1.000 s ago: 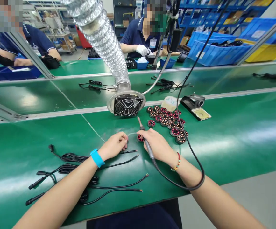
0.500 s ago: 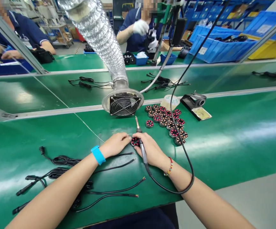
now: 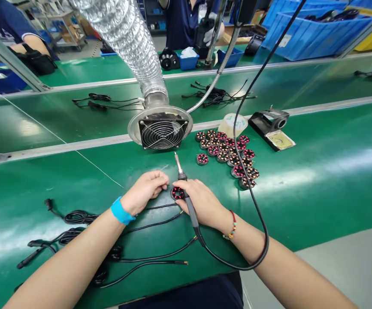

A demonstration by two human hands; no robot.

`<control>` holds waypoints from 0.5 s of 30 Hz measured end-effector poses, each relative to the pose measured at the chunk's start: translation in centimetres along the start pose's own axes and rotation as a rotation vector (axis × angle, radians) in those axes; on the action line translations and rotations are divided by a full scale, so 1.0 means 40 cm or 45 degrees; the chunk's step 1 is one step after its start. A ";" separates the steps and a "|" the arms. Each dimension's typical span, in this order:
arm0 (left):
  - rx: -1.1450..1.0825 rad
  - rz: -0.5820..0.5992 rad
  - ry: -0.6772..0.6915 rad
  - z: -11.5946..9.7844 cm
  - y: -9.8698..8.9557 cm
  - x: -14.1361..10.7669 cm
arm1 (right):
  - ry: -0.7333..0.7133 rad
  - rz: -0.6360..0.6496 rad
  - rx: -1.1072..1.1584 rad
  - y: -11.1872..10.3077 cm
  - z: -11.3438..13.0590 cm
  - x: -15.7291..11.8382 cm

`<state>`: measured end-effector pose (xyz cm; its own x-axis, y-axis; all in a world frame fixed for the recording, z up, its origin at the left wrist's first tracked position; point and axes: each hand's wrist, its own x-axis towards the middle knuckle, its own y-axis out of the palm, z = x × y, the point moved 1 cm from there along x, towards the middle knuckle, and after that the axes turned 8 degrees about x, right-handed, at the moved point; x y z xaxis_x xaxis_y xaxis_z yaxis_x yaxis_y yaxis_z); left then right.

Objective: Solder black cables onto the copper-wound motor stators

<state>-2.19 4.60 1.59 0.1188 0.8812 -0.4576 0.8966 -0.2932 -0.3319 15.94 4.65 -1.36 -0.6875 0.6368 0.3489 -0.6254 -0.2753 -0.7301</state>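
Note:
My right hand is closed around a soldering iron, whose bare metal tip points away from me toward the fan. The same hand also grips a small round motor stator with red coils between thumb and fingers. Just left of it, my left hand is pinched shut, apart from the stator. A thin pale solder wire runs in from the upper left to this hand, and a short end shows beyond the fingers. Under and beside the hands lie black cables with stripped ends.
A fume extractor fan on a silver duct stands ahead. Several more stators sit to the right, beside a tape roll and an iron stand. The iron's cord loops over my right forearm. Co-workers are across the bench.
My left hand has drawn back left from the stator with the solder wire. My right hand still holds the iron and stator, and the view has shifted slightly.

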 end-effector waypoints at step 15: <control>0.410 0.037 0.300 0.014 -0.011 -0.012 | 0.117 -0.120 0.033 -0.008 -0.012 -0.001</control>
<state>-2.90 4.11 1.48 0.2704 0.9208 -0.2811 0.7160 -0.3875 -0.5806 16.35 5.05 -1.43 -0.5892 0.7236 0.3594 -0.6960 -0.2285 -0.6807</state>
